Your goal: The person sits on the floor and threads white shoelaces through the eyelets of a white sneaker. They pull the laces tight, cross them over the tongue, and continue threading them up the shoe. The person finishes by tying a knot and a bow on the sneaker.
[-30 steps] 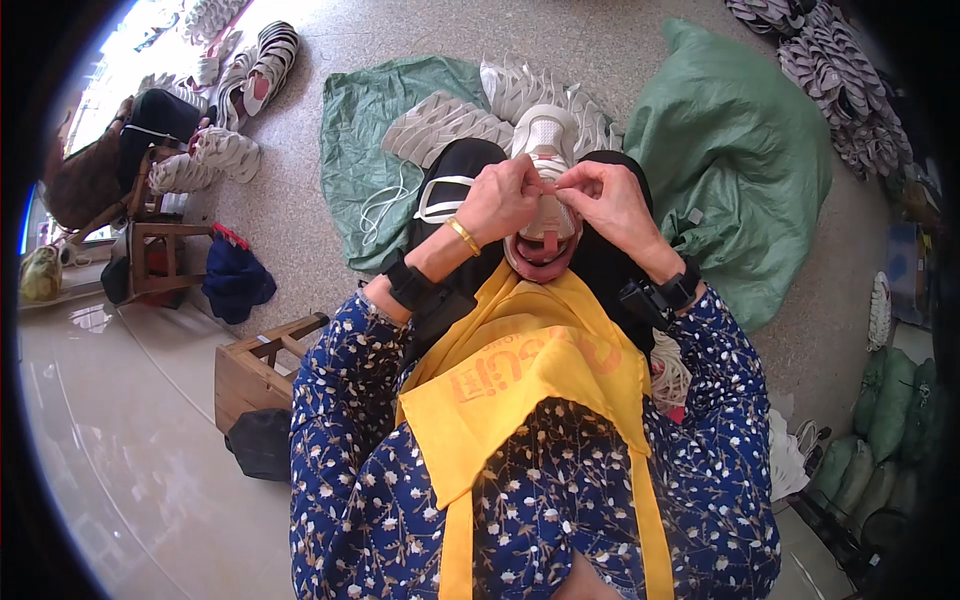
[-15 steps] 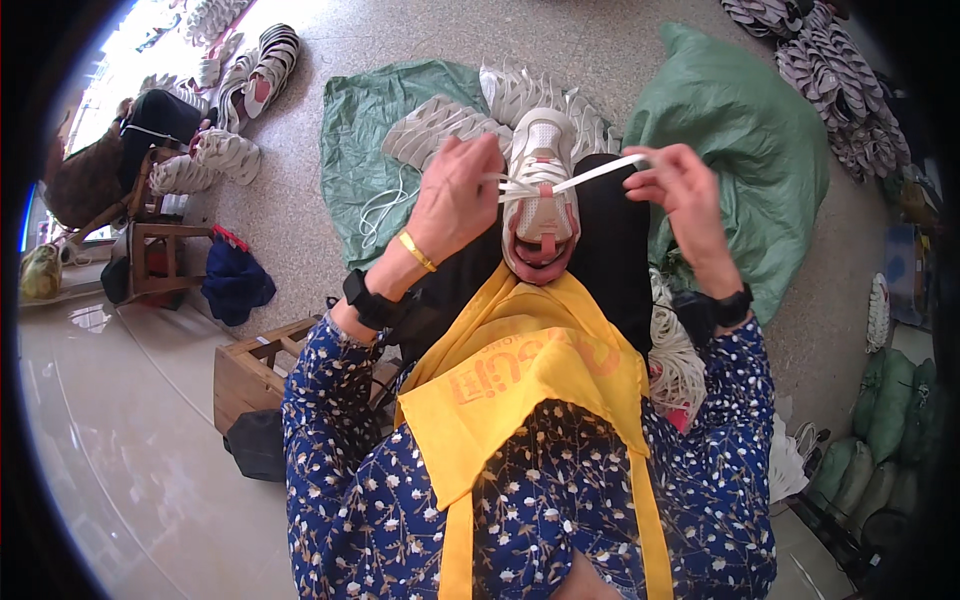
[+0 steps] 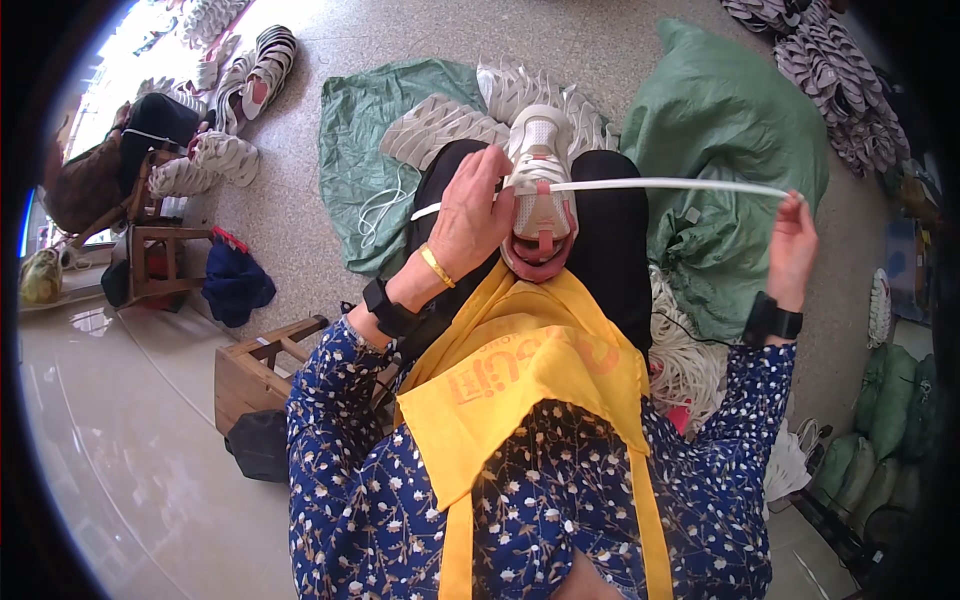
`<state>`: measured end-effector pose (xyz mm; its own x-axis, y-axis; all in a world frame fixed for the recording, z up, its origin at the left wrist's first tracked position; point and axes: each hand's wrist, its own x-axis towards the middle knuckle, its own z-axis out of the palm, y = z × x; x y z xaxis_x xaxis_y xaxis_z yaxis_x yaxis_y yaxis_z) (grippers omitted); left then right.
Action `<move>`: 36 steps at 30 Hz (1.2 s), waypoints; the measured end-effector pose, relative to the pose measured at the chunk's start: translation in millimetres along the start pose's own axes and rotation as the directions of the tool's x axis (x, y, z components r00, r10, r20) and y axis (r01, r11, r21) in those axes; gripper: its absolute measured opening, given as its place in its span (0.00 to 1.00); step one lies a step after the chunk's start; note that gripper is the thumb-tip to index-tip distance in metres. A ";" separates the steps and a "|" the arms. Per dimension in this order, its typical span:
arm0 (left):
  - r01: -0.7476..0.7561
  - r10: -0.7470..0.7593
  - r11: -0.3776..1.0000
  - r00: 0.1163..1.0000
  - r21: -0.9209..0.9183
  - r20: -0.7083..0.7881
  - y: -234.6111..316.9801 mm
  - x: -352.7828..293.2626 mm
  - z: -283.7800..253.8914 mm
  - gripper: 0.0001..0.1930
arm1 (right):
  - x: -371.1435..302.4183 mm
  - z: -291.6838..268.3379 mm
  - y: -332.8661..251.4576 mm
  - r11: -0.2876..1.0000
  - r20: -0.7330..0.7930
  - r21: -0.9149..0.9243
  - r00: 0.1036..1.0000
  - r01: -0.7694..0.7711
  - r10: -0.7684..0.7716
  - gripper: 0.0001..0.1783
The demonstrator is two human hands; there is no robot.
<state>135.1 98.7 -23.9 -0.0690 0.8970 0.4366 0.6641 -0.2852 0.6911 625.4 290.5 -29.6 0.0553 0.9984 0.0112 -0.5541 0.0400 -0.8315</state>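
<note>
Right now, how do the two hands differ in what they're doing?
The left hand sits on the shoe in the lap, fingers curled over its side; the right hand is held far out to the side. The left steadies the shoe; the right pinches the end of the white lace, pulled taut. Both wear dark wristbands.

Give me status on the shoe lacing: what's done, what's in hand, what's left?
Done: the white lace is already threaded through the white-and-pink shoe on the lap. In hand: the left hand steadies the shoe while the right hand draws the lace out taut to the side. Left: how many eyelets remain can't be told; more shoes lie on the green sacks.
</note>
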 end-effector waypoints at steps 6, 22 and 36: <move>0.050 -0.052 0.999 0.992 0.018 0.112 -6.4 -18.7 -5.6 0.10 | -35.5 40.9 22.9 0.826 -0.065 -0.563 0.998 -0.027 -0.011 0.19; -0.093 0.053 0.966 0.984 0.243 0.168 -10.5 -11.7 -25.3 0.06 | -121.0 204.9 130.5 0.228 0.731 -0.680 0.670 0.697 0.130 0.03; 0.115 -0.138 0.903 0.990 0.414 0.025 -57.0 -53.1 -97.8 0.05 | -102.7 100.3 42.0 0.075 0.442 -0.895 0.897 0.440 0.011 0.04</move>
<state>28.2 34.4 -30.1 -0.1410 0.9361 0.3223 0.8998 -0.0146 0.4361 513.1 193.6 -10.0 -0.3232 0.9137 0.2463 0.7262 0.4064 -0.5545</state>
